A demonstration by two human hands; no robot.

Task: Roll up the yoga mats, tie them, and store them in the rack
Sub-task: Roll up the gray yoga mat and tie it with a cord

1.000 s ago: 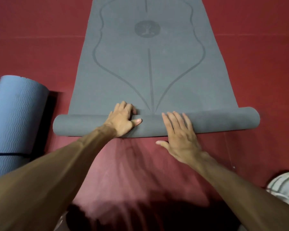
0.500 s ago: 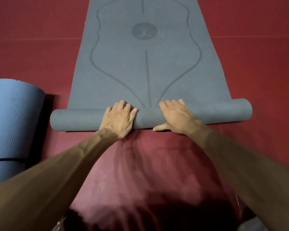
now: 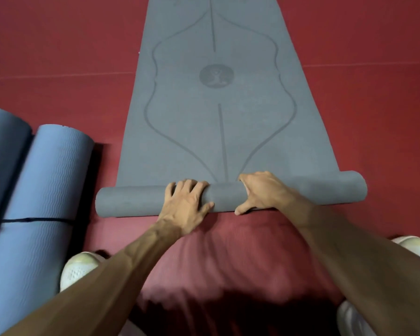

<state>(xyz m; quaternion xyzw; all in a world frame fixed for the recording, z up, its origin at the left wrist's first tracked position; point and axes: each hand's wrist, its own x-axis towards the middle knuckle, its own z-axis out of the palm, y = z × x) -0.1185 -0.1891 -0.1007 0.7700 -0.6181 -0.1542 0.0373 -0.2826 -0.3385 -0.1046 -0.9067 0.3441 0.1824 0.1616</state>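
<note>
Grey mat (image 3: pixel 218 132): lying on the red floor (image 3: pixel 58 57), near end wound into a roll, the rest stretching flat away from you. Your left hand (image 3: pixel 184 204) and right hand (image 3: pixel 264 192) are gripping the roll's middle, fingers curling over it, thumbs pressing its near face. Rolled blue mats (image 3: pixel 46 190) are lying at left, one wearing a black strap (image 3: pixel 34 219).

This looked like a yoga or exercise studio: the floor (image 3: pixel 58 57) was red matting crossed by thin seam lines. A grey yoga mat (image 3: pixel 216 132), printed with alignment curves and a round emblem (image 3: pixel 216 75) of a seated figure, lay spread on it. Two rolled blue mats (image 3: pixel 51 180) lay beside it, one bound with a dark strap (image 3: pixel 34 219).
</note>
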